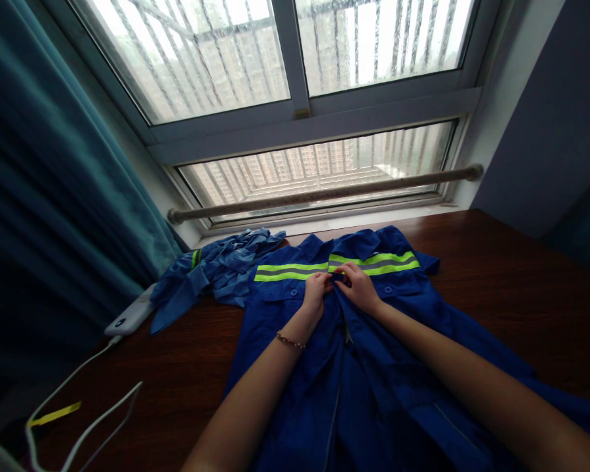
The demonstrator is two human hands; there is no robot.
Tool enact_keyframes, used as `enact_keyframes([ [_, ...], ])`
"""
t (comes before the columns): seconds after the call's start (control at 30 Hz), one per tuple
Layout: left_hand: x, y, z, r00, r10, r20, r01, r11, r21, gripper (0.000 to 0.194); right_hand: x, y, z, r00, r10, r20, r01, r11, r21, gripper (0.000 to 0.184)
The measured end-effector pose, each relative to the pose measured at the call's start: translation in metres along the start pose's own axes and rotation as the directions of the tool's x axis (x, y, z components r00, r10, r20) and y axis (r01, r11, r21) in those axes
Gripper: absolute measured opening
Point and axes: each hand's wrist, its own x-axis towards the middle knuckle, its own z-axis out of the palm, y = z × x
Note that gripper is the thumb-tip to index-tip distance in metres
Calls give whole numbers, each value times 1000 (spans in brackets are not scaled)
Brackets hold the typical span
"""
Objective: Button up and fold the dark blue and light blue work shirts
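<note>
A blue work shirt (373,367) with yellow and grey reflective stripes across the chest lies face up on a dark wooden table (521,288), collar toward the window. My left hand (317,290) pinches the left edge of the shirt's front opening just below the stripe. My right hand (358,285) pinches the right edge beside it. The two hands meet at the middle of the chest, fingers closed on the cloth. A beaded bracelet (290,340) circles my left wrist.
A second blue garment (216,269) lies crumpled at the table's back left. A white power bank (130,316) with white cables (78,406) sits at the left edge. A teal curtain (54,183) hangs left; a window (299,98) with a rail is behind.
</note>
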Motion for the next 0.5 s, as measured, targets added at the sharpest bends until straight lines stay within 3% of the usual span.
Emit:
enact_keyframes([
  [0.5,-7,6,1,998,-64,-16,57,965,-255,20,0,0,-1,997,-35,-66,44,990,133,16],
])
